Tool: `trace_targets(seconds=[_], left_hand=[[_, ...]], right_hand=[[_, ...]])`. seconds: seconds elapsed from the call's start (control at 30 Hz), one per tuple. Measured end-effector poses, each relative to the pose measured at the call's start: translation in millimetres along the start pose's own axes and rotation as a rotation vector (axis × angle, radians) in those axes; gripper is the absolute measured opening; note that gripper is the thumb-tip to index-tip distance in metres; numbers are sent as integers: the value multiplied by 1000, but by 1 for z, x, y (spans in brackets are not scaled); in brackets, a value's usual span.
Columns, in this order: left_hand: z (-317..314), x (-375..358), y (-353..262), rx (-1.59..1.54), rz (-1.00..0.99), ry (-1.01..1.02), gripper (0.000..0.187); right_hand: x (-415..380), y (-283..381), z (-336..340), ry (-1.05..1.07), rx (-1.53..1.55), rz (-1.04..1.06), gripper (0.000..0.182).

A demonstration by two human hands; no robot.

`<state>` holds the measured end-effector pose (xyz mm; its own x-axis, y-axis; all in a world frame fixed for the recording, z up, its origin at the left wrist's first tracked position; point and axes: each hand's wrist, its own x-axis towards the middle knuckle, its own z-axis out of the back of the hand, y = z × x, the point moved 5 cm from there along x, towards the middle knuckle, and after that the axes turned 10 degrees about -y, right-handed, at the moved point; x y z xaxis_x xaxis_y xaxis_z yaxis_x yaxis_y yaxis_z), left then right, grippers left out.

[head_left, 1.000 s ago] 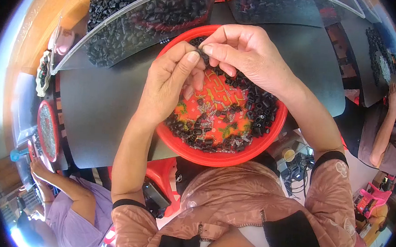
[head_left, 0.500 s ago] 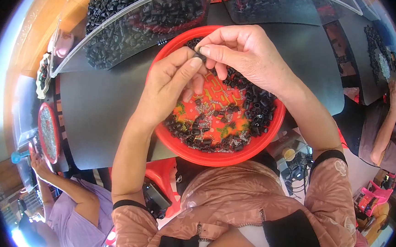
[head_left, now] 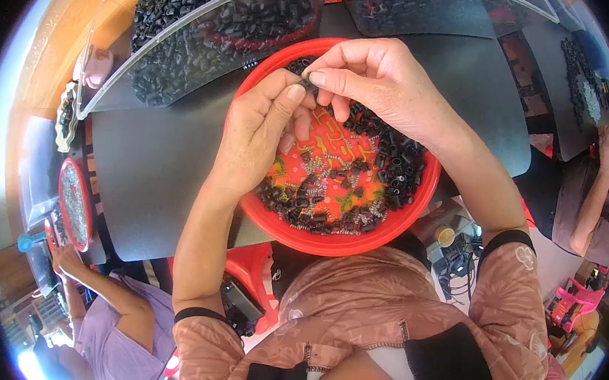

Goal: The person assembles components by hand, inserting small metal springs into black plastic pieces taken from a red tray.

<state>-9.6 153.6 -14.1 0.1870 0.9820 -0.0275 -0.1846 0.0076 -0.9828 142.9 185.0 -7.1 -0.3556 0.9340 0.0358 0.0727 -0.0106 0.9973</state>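
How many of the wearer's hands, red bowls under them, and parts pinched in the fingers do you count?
Hands: 2, left hand and right hand
Red bowl: 1
Black part, pinched by both hands: 1
Total: 4

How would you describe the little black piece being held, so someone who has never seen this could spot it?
Start at the round red bowl in the middle of the dark table. Above its far rim, the left hand and right hand meet fingertip to fingertip. The small black piece is pinched between them, the only one lifted clear of the loose pieces in the bowl.
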Motion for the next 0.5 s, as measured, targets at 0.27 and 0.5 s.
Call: trace_targets(seconds=[0.27,0.5], left_hand=[[0,-1,-1,22,41,4,27],[3,1,-1,118,-10,-28,24]], right_hand=[[1,2,3,43,-65,11,18],[2,-4,4,63,-87,-24,17]])
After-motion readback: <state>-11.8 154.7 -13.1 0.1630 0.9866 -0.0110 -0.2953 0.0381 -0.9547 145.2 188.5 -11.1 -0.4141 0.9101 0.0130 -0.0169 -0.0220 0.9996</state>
